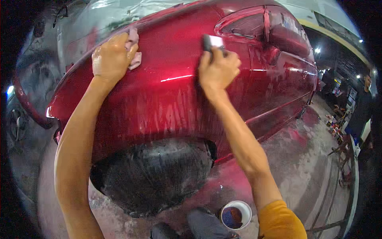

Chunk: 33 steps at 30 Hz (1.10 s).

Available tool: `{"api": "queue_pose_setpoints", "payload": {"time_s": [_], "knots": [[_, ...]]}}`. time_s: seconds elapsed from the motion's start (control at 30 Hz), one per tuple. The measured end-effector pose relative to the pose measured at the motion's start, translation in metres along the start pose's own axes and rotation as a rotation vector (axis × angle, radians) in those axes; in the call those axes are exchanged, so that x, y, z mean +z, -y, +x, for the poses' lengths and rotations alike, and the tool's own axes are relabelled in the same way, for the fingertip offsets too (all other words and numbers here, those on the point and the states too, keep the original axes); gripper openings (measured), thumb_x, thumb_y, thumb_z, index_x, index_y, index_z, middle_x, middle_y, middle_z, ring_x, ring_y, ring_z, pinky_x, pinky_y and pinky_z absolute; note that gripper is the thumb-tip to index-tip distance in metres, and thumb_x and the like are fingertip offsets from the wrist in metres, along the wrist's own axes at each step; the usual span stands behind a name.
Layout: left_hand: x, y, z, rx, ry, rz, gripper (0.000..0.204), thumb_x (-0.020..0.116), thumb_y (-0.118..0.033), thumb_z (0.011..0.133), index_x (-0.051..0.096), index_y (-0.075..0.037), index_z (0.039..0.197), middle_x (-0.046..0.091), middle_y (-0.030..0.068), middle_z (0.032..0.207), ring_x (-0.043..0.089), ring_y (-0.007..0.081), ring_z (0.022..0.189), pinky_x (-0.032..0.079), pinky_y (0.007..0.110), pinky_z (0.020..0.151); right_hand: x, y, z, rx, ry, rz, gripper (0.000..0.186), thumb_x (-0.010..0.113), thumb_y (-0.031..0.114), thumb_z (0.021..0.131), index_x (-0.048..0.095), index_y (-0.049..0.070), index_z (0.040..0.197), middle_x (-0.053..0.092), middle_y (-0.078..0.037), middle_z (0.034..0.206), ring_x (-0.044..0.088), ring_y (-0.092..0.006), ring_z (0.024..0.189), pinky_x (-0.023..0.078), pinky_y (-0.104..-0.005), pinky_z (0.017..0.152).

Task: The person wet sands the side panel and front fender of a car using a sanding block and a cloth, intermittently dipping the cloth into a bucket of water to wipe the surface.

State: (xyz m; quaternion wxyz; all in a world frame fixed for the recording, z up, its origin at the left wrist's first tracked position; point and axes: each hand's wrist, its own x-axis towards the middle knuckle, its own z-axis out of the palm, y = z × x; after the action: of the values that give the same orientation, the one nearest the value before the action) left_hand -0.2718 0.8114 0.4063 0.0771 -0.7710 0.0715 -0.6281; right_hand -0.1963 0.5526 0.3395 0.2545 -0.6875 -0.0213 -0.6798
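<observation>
Wet streaks run down the glossy red fender of a car (pixel 167 101) in front of me. My left hand (pixel 110 57) is closed around a crumpled pale pink cloth (pixel 136 61), at the upper edge of the fender. Farther right, my right hand (pixel 221 71) grips a small dark block with a bright white patch (pixel 215 41), held against the red panel below the side window. This hand is slightly blurred, and the block's underside is hidden. Below the fender, a black cover (pixel 155 175) hangs over the wheel.
A white bucket (pixel 249 217) with dark liquid stands on the stained floor by my legs (pixel 205 225). Translucent plastic sheeting (pixel 85 18) lies beyond the fender. At the far right a person in dark clothes (pixel 361 107) stands near a cluttered pile (pixel 334 125).
</observation>
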Motion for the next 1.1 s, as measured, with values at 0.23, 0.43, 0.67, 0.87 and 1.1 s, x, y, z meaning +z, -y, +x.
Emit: {"api": "queue_pose_setpoints", "payload": {"time_s": [0.23,0.43,0.67,0.87,1.1], "knots": [[-0.038,0.074,-0.046,-0.102,-0.044,0.110,0.034,0.068,-0.044,0.096,0.070,-0.010,0.098,0.074,0.0193,0.091,0.072,0.0425,0.083,0.057,0.053,0.072,0.000,0.056,-0.053,-0.551,0.029,0.331,0.032,0.077,0.032,0.078,0.071,0.016,0.105,0.063,-0.015,0.108,0.055,-0.0349,0.105,0.043,-0.0507,0.080],[-0.056,0.127,-0.085,-0.248,-0.082,0.240,0.039,0.065,-0.048,0.096,0.072,-0.011,0.099,0.074,0.0210,0.090,0.072,0.0454,0.084,0.057,0.055,0.074,0.016,0.009,0.013,-0.086,-0.037,-0.141,0.030,0.070,0.040,0.090,0.074,0.017,0.109,0.060,-0.019,0.115,0.054,-0.0396,0.107,0.046,-0.0554,0.082],[-0.067,0.131,-0.097,-0.343,-0.122,0.173,0.038,0.064,-0.044,0.096,0.072,-0.007,0.095,0.073,0.0202,0.089,0.071,0.0446,0.083,0.056,0.054,0.074,-0.005,0.153,-0.094,-0.677,0.142,0.600,0.035,0.079,0.025,0.077,0.071,0.017,0.111,0.059,-0.014,0.112,0.056,-0.0341,0.107,0.043,-0.0501,0.083],[-0.083,0.155,-0.118,-0.407,-0.091,0.306,0.035,0.063,-0.043,0.097,0.071,-0.010,0.102,0.075,0.0167,0.093,0.072,0.0434,0.086,0.056,0.055,0.074,0.044,0.054,0.041,-0.212,-0.056,0.089,0.027,0.070,0.032,0.091,0.075,0.015,0.111,0.061,-0.016,0.118,0.056,-0.0395,0.107,0.045,-0.0559,0.084],[-0.074,0.157,-0.121,-0.452,-0.117,0.253,0.042,0.062,-0.048,0.099,0.068,-0.007,0.097,0.073,0.0222,0.094,0.069,0.0469,0.087,0.053,0.056,0.076,0.026,0.193,0.002,-0.605,0.338,0.256,0.030,0.064,0.036,0.088,0.080,0.015,0.103,0.064,-0.017,0.115,0.057,-0.0364,0.111,0.047,-0.0541,0.089]]}}
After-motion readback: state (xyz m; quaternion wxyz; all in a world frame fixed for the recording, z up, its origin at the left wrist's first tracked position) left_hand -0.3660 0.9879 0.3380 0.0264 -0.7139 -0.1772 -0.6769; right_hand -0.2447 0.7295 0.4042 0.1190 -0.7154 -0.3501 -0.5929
